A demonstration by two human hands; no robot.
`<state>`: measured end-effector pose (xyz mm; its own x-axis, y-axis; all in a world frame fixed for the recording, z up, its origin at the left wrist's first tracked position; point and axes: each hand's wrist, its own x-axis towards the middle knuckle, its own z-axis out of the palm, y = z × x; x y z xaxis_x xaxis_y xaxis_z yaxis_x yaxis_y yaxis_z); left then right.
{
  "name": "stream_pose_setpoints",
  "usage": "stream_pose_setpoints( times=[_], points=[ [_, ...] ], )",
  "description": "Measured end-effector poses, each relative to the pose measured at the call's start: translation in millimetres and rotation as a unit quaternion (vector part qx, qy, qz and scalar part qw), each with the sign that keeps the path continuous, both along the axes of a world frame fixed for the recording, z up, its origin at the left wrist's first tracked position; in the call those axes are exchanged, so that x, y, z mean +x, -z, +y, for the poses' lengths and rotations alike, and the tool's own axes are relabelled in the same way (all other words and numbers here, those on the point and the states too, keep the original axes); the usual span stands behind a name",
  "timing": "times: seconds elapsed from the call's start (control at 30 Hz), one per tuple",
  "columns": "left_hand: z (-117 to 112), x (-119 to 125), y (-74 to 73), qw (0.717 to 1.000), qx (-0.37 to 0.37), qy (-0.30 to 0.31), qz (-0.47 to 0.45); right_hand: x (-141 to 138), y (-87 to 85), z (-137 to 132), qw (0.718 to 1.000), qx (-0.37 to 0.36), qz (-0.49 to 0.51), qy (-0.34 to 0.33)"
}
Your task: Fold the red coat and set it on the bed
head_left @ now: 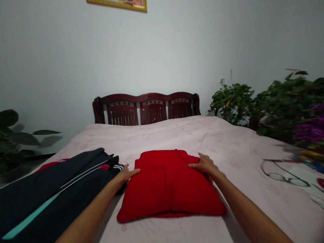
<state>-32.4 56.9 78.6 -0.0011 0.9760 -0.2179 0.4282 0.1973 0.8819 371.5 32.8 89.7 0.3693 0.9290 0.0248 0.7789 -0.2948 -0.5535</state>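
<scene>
A folded red garment (169,182) lies before me on the pink bed sheet, wider at its near edge. My left hand (127,173) is at its left side, the thumb pressing on top. On the opposite side, my right hand (205,164) has its thumb over the cloth and the fingers along the edge. Both hands look closed on the sides of the garment, though the fingertips under the cloth are hidden. Beside my left forearm lies dark sportswear (63,192) with white stripes and a turquoise strip.
The bed (243,162) reaches back to a dark wooden headboard (152,108). Eyeglasses (286,177) lie at the right among blurred small items. Leafy plants (233,101) stand along the right side, and another plant (15,138) is at the left.
</scene>
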Motion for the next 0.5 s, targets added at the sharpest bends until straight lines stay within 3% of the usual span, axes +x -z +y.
stream_pose_setpoints(
  times=[0.1, 0.27, 0.4, 0.5],
  points=[
    [3.8, 1.1, -2.0, 0.995, -0.068, 0.002, -0.069, 9.3, -4.2, 12.3, 0.989, -0.061, 0.130, -0.037],
    [-3.5, 20.6, -23.1, 0.975, -0.106, 0.075, -0.182, 4.8, -11.7, 12.6, 0.980, -0.061, 0.184, -0.048],
    [-6.3, 42.5, -60.2, 0.961, -0.025, 0.106, -0.256, 5.0, -37.7, 5.0, 0.980, 0.049, 0.191, -0.034],
    [-4.9, 60.5, -91.0, 0.942, 0.130, 0.128, -0.281, 27.2, -70.2, 1.9, 0.966, 0.186, 0.177, -0.008]
  ],
)
